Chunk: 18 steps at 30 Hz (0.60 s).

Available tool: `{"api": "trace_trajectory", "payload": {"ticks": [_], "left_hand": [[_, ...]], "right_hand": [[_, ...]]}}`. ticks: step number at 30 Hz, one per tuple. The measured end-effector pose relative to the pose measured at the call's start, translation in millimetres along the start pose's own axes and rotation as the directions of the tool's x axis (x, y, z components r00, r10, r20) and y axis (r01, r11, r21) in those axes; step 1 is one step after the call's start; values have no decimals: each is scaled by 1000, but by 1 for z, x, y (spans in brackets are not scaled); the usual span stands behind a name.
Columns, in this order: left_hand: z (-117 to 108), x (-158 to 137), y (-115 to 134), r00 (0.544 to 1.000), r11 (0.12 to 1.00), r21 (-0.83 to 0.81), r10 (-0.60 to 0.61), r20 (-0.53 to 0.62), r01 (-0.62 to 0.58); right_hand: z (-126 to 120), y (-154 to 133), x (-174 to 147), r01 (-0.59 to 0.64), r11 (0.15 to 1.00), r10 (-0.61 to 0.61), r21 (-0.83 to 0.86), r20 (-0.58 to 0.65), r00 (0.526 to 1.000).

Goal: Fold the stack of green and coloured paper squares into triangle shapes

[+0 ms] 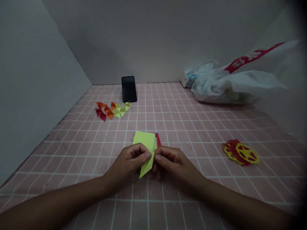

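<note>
Yellow-green folded paper: our left hand and right hand pinch it.
Pink gridded counter: we see small origami pieces near a black smartphone.

Black phone, white plastic bag beside box, pink gridded surface

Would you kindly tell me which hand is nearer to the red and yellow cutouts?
Right. The right hand is to the left of the cutouts, by the yellow paper; the left hand is farther left of them, holding that paper.
</note>
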State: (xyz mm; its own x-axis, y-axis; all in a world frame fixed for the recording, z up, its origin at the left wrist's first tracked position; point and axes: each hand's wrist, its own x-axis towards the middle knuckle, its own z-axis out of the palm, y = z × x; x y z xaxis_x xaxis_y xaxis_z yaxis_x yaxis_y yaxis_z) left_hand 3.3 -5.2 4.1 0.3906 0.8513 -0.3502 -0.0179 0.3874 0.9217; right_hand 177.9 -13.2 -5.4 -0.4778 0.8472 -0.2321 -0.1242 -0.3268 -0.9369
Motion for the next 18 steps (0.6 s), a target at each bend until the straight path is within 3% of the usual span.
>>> {"api": "trace_trajectory", "payload": {"ticks": [18], "left_hand": [[-2, 1, -3, 999, 1000, 9, 21, 28, -21]], "right_hand": [[3, 0, -1, -16, 994, 9, -107, -68, 998]]}}
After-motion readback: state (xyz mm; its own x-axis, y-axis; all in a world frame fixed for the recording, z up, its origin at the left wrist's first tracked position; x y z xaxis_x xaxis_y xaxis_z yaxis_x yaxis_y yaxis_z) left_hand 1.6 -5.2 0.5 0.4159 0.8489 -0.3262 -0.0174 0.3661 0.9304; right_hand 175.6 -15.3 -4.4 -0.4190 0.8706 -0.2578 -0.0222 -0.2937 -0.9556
